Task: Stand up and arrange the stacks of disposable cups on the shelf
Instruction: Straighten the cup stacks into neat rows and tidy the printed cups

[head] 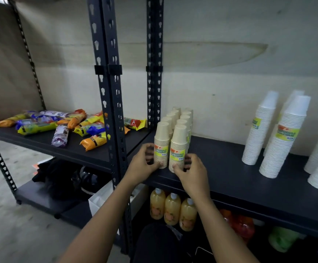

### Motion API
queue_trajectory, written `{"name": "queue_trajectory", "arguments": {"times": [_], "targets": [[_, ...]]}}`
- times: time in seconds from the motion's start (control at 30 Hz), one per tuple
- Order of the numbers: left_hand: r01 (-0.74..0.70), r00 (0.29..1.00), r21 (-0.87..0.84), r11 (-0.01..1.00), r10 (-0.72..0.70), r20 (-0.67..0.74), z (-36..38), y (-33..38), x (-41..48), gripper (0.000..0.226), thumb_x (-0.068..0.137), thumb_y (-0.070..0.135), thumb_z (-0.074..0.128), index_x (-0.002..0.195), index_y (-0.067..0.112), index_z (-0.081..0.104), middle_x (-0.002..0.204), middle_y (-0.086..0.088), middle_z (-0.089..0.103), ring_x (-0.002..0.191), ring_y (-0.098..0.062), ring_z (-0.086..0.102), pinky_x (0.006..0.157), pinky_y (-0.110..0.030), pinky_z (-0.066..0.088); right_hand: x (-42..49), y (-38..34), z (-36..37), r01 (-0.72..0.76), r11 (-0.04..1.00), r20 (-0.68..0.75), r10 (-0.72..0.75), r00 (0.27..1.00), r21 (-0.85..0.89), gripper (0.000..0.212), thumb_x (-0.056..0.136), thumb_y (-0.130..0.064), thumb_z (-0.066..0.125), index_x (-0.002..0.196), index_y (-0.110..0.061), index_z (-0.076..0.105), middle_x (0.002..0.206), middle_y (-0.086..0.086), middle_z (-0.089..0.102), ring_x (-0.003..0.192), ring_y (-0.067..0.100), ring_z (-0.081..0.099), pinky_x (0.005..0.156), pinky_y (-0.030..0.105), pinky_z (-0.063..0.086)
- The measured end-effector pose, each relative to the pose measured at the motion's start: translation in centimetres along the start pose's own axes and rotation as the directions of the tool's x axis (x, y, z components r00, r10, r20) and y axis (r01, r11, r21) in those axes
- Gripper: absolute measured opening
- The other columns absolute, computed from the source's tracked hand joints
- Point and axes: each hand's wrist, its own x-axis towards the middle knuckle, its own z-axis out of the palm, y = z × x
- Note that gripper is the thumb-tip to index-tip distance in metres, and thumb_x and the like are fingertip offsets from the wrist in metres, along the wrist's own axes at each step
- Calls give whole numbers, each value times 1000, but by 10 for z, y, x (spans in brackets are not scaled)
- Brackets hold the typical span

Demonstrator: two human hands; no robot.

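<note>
Dark shelf (230, 173) holds upright beige cup stacks (179, 141), yellow-green labelled; left hand (141, 164) and right hand (192, 171) grip the front pair.

Both forearms are bare and rise from the bottom edge, drawing closer toward the hands. The left forearm (101, 215) slants up to the right, and the right forearm (217, 221) slants up to the left. Both wrists look about straight, with the backs of the hands toward the camera. The left hand (143, 164) curls its fingers round the left side of the left stack (161, 147), thumb tip against the front of its base. The right hand (191, 173) mirrors it on the right stack (178, 149), fingers curled at the right side and thumb at the base. The hands are near each other and apart.
</note>
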Motion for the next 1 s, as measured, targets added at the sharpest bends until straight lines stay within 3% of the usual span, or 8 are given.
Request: {"name": "queue_trajectory", "arguments": {"times": [0.27,0.57,0.8,0.93,1.0], "targets": [[-6,1000,-40,999,7,16,0,-2,-1,60,84,19,83,130,39,50,124,15,64,115,-5,66,100,-34,56,-2,-5,-2,9,1000,-4,-9,1000,25,41,82,-45,81,110,-33,53,112,-11,64,91,-1,63,75,32,58],[-4,999,-69,998,7,42,-6,-1,-1,66,84,17,83,138,36,50,126,14,67,116,-4,66,100,-27,54,-4,-5,-1,26,1000,3,-26,1000,-1,47,83,-50,77,118,-30,54,113,-13,63,93,-1,63,75,33,58],[15,998,-54,998,-12,57,-6,-6,-1,65,85,18,82,142,28,52,127,14,67,117,-3,65,105,-37,54,-3,-5,1,30,999,2,-30,1000,-37,48,82,-48,78,119,-29,53,113,-12,64,94,0,62,74,32,57],[47,995,-73,996,-41,90,-9,-3,-1,88,80,28,88,152,31,38,139,8,60,129,-7,58,112,-38,48,0,-4,-4,18,1000,33,-19,999,20,67,76,-46,85,131,-27,50,123,-10,55,101,2,61,80,28,56],[51,999,-91,995,-49,24,-8,2,-5,93,80,34,87,156,31,33,145,5,54,135,-9,51,114,-36,44,1,-4,-14,5,998,48,-8,999,68,74,76,-43,87,137,-24,49,128,-8,50,107,5,59,79,20,53]]}}
